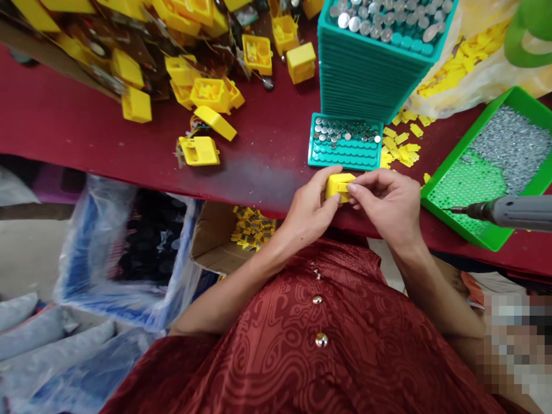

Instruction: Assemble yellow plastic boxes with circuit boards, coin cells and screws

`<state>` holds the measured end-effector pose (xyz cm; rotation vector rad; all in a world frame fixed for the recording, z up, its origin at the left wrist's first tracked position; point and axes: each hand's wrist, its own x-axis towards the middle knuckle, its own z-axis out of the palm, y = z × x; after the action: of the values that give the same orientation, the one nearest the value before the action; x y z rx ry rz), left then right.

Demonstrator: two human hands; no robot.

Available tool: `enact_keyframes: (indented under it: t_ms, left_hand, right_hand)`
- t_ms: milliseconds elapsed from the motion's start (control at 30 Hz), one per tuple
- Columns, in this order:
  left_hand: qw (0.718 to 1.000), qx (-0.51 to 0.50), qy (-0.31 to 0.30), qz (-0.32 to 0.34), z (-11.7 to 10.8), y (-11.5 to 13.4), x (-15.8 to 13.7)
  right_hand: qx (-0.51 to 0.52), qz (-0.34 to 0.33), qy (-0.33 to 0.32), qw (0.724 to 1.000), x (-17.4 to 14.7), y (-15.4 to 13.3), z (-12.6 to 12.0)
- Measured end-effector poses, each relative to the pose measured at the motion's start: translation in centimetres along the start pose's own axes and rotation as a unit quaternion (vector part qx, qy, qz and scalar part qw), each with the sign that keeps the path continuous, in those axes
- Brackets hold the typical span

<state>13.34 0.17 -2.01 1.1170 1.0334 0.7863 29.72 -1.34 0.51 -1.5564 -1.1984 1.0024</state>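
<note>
Near the table's front edge, my left hand (311, 204) is closed round a small yellow plastic casing (334, 185). My right hand (386, 201) pinches a small yellow cover (344, 187) against the casing's face. Just beyond the hands lies a teal tray (345, 155) with rows of round slots, partly filled with silvery button cells (332, 131). Small yellow covers (403, 152) are scattered to the right of that tray. A yellow casing with an open recess (200, 150) rests on the table to the left.
A tall stack of teal trays (360, 80) stands behind, topped with button cells. A green basket (463, 227) of small screws (513, 144) is at right, with a powered screwdriver (521, 213) over it. Yellow casings (211, 95) pile up at back left. Below sit a cardboard box (215, 244) and a lined blue crate (77, 270).
</note>
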Motion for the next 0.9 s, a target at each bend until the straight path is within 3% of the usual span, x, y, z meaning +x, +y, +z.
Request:
enact_keyframes:
  t_ms: [200, 400, 467, 667, 767, 900]
  left_hand:
    - [0.997, 0.070, 0.029, 0.028, 0.1, 0.8, -0.3]
    - [0.998, -0.051, 0.010, -0.032, 0.2, 1.5, -0.5]
    - [0.995, -0.081, 0.008, -0.050, 0.2, 1.7, -0.8]
    - [0.995, -0.081, -0.039, -0.048, -0.2, 1.6, -1.1]
    - [0.996, -0.068, -0.045, -0.036, -0.2, 0.8, -1.2]
    - [0.999, -0.041, -0.014, -0.027, 0.2, 0.1, -1.3]
  right_hand:
    - [-0.068, -0.045, 0.005, 0.997, -0.6, -0.5, 0.1]
    - [-0.094, -0.085, 0.042, 0.991, -0.7, -0.9, -0.2]
    - [-0.087, -0.081, 0.043, 0.992, -0.5, -0.8, -0.6]
    - [-0.059, 0.006, -0.087, 0.994, 0.0, -0.3, -1.3]
    - [-0.057, 0.033, -0.094, 0.993, 0.0, 0.4, -1.1]
    - [-0.076, 0.015, -0.083, 0.994, -0.1, 1.2, -0.4]
